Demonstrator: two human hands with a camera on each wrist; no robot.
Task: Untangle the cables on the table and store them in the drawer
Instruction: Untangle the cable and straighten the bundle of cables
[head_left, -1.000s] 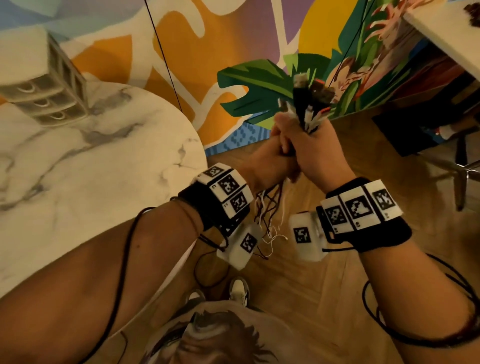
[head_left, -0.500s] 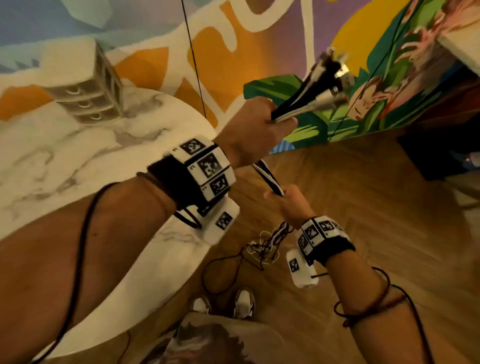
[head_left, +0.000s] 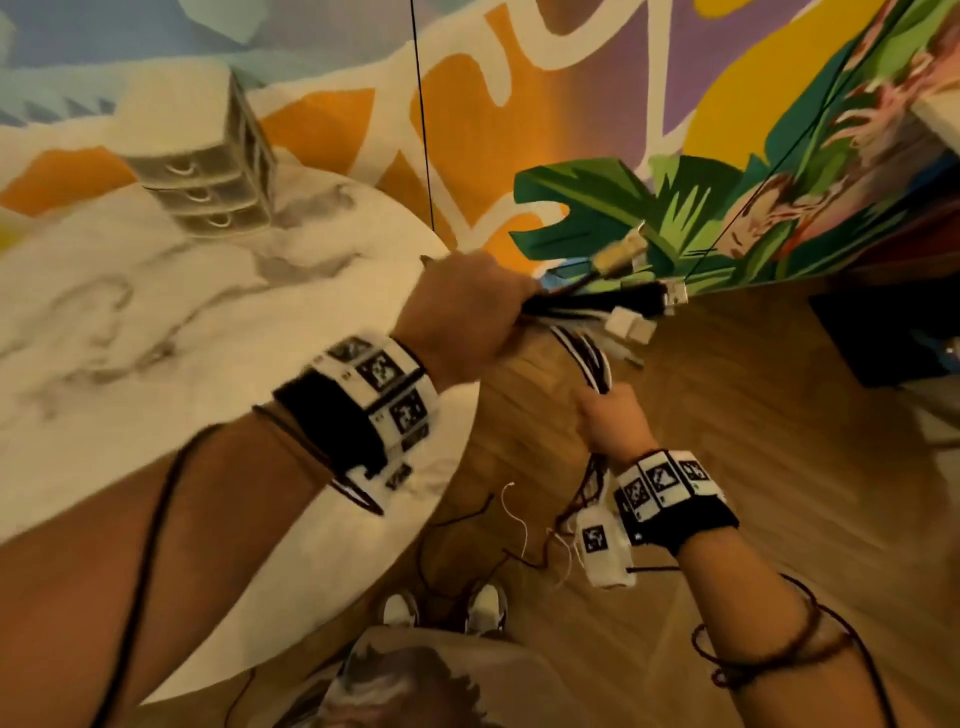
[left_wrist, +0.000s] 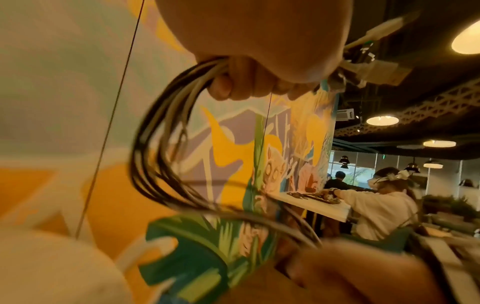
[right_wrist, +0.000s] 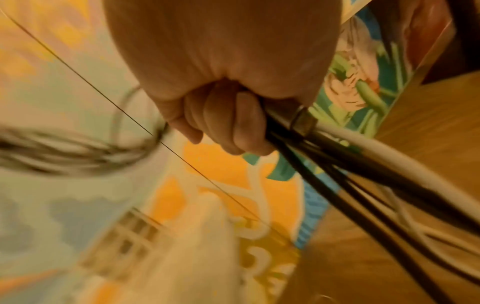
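A bundle of black and white cables (head_left: 582, 348) hangs in the air off the table's right edge. My left hand (head_left: 467, 317) grips it near the top, and the plug ends (head_left: 631, 306) stick out to the right of the fist. Below it my right hand (head_left: 610, 421) grips the same bundle. Thin loose ends (head_left: 524, 525) dangle under it toward the floor. In the left wrist view the cables (left_wrist: 161, 154) loop from my left hand (left_wrist: 246, 72) down to the right hand (left_wrist: 350, 267). The right wrist view shows my right hand (right_wrist: 221, 107) curled round the cables (right_wrist: 337, 164). A small three-drawer unit (head_left: 208, 176) stands on the table, its drawers closed.
The round marble table (head_left: 156, 338) fills the left side; I stand at its right edge on a wooden floor (head_left: 753, 415). A painted wall (head_left: 519, 104) is behind, with a thin black cord (head_left: 421, 114) hanging down it. Another person works at a far table (left_wrist: 324, 203).
My hands have drawn apart along the bundle. The left hand rose with the plug ends, then tipped them from up-right to pointing right, while the right hand slid down the cables.
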